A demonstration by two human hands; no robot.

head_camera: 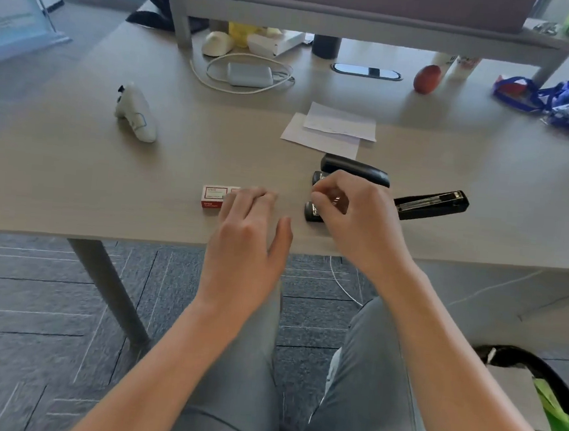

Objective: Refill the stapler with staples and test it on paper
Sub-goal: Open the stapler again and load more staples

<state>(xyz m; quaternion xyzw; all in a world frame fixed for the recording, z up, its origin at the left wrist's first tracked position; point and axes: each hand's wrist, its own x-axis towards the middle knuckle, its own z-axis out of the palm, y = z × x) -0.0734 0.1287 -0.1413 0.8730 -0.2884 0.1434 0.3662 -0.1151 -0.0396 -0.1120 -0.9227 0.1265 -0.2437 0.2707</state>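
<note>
Two hands work near the worktop's (73, 176) front edge; the left hand (244, 242), fingers relaxed, rests by the staple box (213, 198), likely steadying it; the right hand (351, 217) pinches something small, probably staples, over the opened stapler (430, 205); the paper (332, 130) waits behind for testing.

The desk (74, 169) looks like matt laminate with a faint wood grain, pretty smooth. The open stapler (430, 204) is glossy black plastic with a shiny metal channel inside; the second stapler (355, 171) has the same black sheen. The staple box (214, 197) is plain cardboard, red and white print. The paper sheets (328, 129) are matt white. The controller (135, 113) is smooth white plastic. The floor (45, 297) is rough grey carpet tile, and the trousers (237, 383) are soft grey cloth.
</note>
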